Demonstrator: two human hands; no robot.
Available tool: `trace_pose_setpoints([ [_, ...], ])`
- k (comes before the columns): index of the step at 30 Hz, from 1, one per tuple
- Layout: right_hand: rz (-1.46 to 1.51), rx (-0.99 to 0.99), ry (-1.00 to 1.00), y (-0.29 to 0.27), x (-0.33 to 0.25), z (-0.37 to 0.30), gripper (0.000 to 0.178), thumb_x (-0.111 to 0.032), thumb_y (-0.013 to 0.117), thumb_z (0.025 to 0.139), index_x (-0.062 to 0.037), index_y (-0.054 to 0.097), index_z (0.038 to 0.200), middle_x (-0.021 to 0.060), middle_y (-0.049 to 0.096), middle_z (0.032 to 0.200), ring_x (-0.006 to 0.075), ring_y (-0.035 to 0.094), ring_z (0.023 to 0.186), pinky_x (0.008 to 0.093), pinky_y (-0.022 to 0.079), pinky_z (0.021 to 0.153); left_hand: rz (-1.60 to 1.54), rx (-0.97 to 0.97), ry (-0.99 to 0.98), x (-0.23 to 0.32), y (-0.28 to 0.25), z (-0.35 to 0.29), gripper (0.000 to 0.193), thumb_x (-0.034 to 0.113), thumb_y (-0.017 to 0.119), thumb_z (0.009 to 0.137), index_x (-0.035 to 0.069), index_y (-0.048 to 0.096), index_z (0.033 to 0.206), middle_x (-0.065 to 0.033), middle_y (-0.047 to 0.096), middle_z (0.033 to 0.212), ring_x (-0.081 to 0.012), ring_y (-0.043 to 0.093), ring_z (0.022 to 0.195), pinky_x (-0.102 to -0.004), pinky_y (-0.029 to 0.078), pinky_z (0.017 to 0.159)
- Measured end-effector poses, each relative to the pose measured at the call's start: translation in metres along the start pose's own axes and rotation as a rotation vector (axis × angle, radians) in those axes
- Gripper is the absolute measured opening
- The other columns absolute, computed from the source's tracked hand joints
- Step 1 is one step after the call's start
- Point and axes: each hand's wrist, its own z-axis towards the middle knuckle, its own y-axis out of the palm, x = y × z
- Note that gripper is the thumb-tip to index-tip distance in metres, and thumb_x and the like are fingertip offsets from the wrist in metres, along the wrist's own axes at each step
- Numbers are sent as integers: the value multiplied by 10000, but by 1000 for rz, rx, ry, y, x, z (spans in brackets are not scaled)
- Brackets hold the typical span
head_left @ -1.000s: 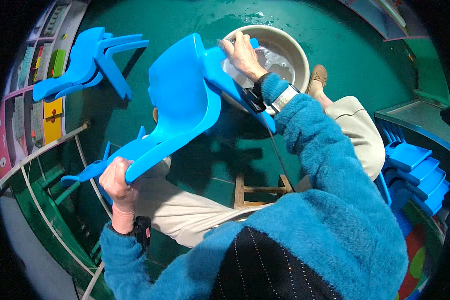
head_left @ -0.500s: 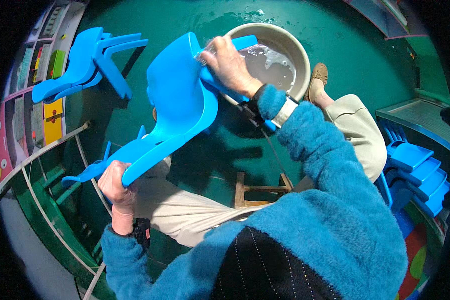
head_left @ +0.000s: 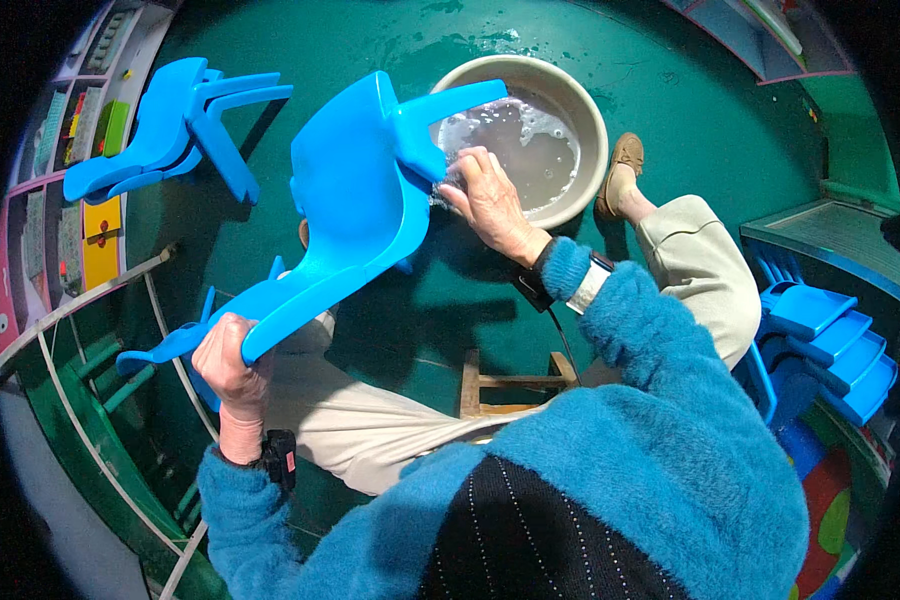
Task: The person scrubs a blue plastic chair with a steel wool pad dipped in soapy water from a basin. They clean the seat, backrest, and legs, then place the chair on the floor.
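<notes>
A small blue plastic chair (head_left: 345,150) is held tilted in front of me, its seat toward my left. My left hand (head_left: 232,362) is closed around the seat's front edge. Beside the chair's leg, near the joint with the backrest, is my right hand (head_left: 492,205). Its fingers are curled over a small silvery wire scrubber (head_left: 442,192), mostly hidden by them. Just beyond that hand stands a round beige basin (head_left: 595,150) holding murky, foamy water (head_left: 535,150).
More blue chairs (head_left: 165,125) stand stacked at the far left, near a toy shelf (head_left: 95,90). Low on the left runs a pale metal rail (head_left: 80,300). A small wooden stool (head_left: 470,385) is between my legs. Several stacked blue chairs (head_left: 820,335) are at right. The green floor is wet beyond the basin.
My right hand has come down and right, from the backrest's edge to the underside of the chair by its leg. The left hand keeps its grip on the seat.
</notes>
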Motion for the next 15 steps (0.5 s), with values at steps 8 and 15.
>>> trace_pose_setpoints([
  [8,140,-34,27,10,0,35,449,-231,740,876,-19,470,1165,199,535,1080,368,561,1009,434,464,885,24,-58,-76,-2,-3,-11,347,255,763,865,-7,560,964,-126,591,747,-299,610,605,-356,455,552],
  [15,74,-42,79,7,-4,61,392,-211,743,849,-33,480,1078,190,510,992,391,521,945,465,439,808,-16,-43,-110,26,9,6,349,271,719,894,31,488,789,-123,439,657,-297,533,553,-373,386,504],
])
